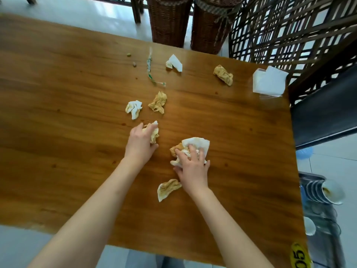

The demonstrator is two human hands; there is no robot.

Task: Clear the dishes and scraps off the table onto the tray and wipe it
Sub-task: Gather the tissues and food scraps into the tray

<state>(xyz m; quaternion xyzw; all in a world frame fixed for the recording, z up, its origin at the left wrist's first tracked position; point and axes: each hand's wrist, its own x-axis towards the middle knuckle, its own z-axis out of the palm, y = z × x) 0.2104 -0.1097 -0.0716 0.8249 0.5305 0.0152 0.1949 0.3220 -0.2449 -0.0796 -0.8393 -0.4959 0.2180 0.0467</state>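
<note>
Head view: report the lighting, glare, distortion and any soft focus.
Head view: even daylight with faint shadows; pale glare on the table near the napkin holder; wide-angle bending curves the table edges; the stacked dishes at the right edge look soft, while both hands are sharp.

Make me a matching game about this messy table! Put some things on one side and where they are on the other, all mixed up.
Things:
1. left hand
2. right hand
3. clean napkin stack
4. stacked dishes

Places or states:
A. at the far right corner of the table
B. off the table, past its right edge
C. gripping a stained crumpled napkin
D. fingers on a white and brown napkin bundle

Pairs: 1-C, 2-D, 3-A, 4-B
</note>
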